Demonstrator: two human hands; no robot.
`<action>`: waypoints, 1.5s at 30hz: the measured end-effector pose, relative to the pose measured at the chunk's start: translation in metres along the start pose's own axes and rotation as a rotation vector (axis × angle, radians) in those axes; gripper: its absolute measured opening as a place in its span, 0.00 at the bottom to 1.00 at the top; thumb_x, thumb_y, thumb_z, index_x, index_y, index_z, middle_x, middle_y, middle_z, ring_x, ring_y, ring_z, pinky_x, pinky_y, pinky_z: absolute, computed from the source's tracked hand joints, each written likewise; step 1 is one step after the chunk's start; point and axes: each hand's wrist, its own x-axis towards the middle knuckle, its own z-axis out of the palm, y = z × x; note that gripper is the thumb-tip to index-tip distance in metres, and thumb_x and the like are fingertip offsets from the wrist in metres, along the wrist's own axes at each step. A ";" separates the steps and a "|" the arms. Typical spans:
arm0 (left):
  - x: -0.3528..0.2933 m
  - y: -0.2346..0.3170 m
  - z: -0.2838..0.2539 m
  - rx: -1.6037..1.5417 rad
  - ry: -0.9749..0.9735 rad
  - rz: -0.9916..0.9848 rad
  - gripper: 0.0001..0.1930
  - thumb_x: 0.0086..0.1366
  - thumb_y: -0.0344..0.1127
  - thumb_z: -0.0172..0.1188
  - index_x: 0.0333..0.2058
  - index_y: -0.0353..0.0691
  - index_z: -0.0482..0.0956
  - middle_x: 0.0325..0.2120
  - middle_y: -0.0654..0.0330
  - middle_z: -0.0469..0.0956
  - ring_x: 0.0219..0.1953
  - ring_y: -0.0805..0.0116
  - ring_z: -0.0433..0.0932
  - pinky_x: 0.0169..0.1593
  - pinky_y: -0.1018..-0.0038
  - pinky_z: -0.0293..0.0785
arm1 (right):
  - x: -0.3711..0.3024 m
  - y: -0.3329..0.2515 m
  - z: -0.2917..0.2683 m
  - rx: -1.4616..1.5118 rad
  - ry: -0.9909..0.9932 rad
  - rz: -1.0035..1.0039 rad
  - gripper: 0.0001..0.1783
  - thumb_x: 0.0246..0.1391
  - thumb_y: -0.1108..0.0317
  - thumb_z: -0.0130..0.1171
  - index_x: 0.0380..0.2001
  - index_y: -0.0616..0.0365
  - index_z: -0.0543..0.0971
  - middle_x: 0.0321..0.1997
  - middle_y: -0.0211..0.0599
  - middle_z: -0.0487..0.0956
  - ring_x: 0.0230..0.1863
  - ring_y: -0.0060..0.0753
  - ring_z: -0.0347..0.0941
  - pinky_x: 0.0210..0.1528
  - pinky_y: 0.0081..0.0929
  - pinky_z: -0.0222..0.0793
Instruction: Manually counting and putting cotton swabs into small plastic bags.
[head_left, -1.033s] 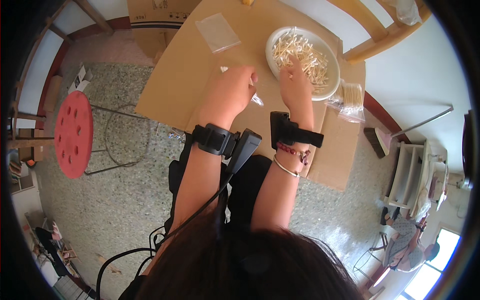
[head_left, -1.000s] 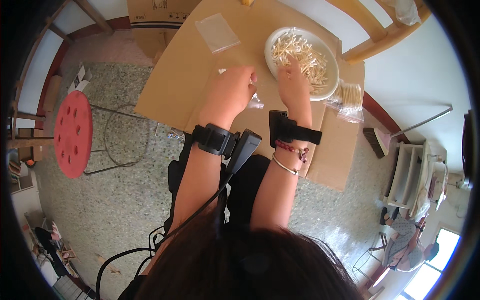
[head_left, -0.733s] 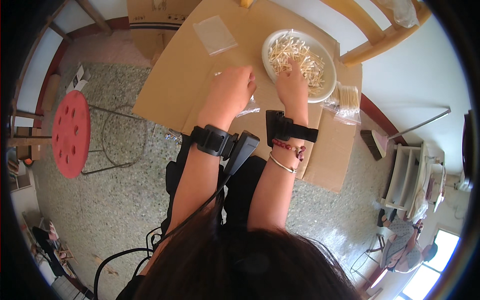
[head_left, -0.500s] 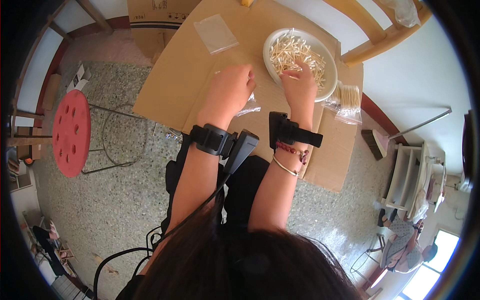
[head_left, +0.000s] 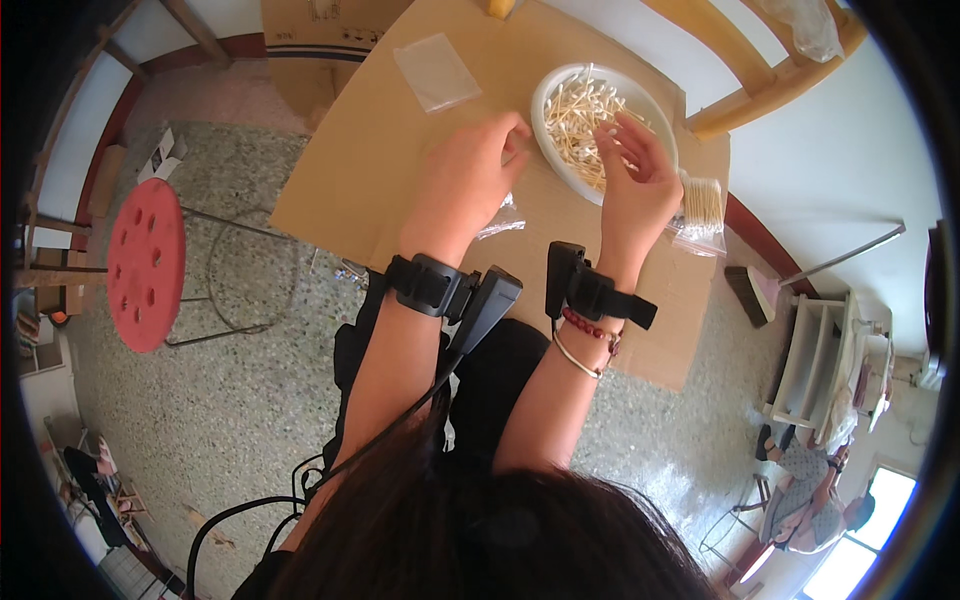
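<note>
A white oval bowl [head_left: 668, 130] full of loose cotton swabs [head_left: 575, 125] rests on the cardboard-topped surface ahead of me. My right hand [head_left: 643, 185] hovers over the bowl's near right side, thumb and fingers curved and parted among the swabs' white tips. Left of the bowl, my left hand [head_left: 470, 180] has its fingers curled in, and what they hold is hidden. Partly under that hand shows a crinkled clear plastic bag [head_left: 503, 217]. Right of the bowl lies a clear bag packed with cotton swabs [head_left: 702, 205], partly behind my right hand.
Flat on the cardboard [head_left: 350, 170] lies a clear plastic bag [head_left: 437, 72]. A red round stool [head_left: 147, 265] stands at left. A wooden chair [head_left: 740, 60] is at far right. A broom [head_left: 755, 292] leans beside a white rack [head_left: 805, 355]; another person [head_left: 805, 500] sits beyond.
My right hand has moved right and its fingers have spread. My left hand has shifted slightly up and right, with its fingers loosening a little. The view has moved slightly.
</note>
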 end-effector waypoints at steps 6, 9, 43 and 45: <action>0.007 0.017 -0.004 -0.334 0.156 0.174 0.11 0.52 0.24 0.63 0.36 0.37 0.78 0.27 0.62 0.77 0.27 0.74 0.74 0.32 0.78 0.70 | -0.014 -0.013 0.011 0.261 -0.261 -0.113 0.10 0.46 0.80 0.63 0.35 0.62 0.81 0.33 0.34 0.82 0.35 0.21 0.76 0.35 0.17 0.69; 0.009 0.019 -0.004 -0.319 0.220 0.235 0.08 0.51 0.22 0.62 0.32 0.36 0.77 0.27 0.59 0.77 0.26 0.67 0.75 0.29 0.74 0.72 | -0.016 -0.018 0.011 0.259 -0.264 -0.142 0.10 0.45 0.80 0.64 0.34 0.63 0.81 0.33 0.34 0.82 0.35 0.21 0.76 0.36 0.17 0.69; 0.009 0.021 -0.014 -0.414 0.217 0.330 0.06 0.50 0.26 0.67 0.29 0.40 0.82 0.30 0.66 0.78 0.31 0.77 0.74 0.30 0.81 0.65 | -0.014 -0.013 0.011 0.392 -0.335 -0.189 0.07 0.49 0.77 0.62 0.33 0.60 0.79 0.41 0.36 0.77 0.44 0.26 0.72 0.44 0.23 0.69; 0.009 0.021 -0.016 -0.437 0.223 0.323 0.08 0.49 0.24 0.66 0.30 0.40 0.82 0.31 0.66 0.77 0.30 0.76 0.74 0.29 0.81 0.65 | -0.014 -0.012 0.011 0.376 -0.310 -0.193 0.07 0.47 0.75 0.64 0.33 0.58 0.80 0.41 0.35 0.77 0.44 0.27 0.72 0.45 0.23 0.68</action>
